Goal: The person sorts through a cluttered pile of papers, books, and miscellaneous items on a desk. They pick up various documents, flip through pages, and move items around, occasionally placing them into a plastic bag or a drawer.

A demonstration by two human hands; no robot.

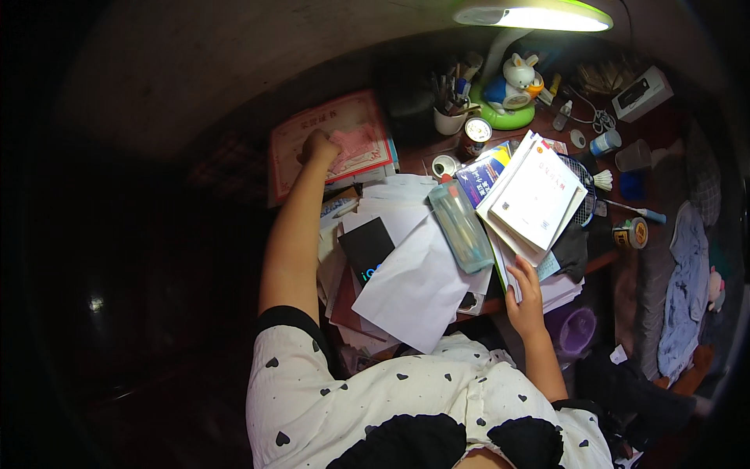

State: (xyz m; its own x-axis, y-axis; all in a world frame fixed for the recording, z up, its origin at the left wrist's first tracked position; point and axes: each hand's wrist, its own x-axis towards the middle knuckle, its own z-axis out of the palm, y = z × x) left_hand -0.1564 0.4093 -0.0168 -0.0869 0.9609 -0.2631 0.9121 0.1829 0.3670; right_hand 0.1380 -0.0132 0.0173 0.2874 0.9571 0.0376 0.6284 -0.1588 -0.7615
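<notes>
My left hand [319, 146] is on a red-bordered certificate [287, 158] at the far left of the desk, its fingers curled and partly hidden. Bunched pink cloth [354, 140] lies against its right side; whether the fingers grip it is not visible. My right hand [525, 296] has its fingers apart, the tips at the lower edge of a stack of white-covered books [533, 196]. Between the hands lie a translucent teal pencil case [463, 225], loose white paper sheets [410, 287] and a black box [366, 243] bearing letters.
A lit desk lamp with a rabbit figure [518, 82] stands at the back. Beside it are a pen cup [450, 120], a lidded jar [477, 132] and a white box [644, 94]. A badminton racket [647, 214] and shuttlecock [602, 180] lie right. A purple bin [577, 331] stands below the desk edge.
</notes>
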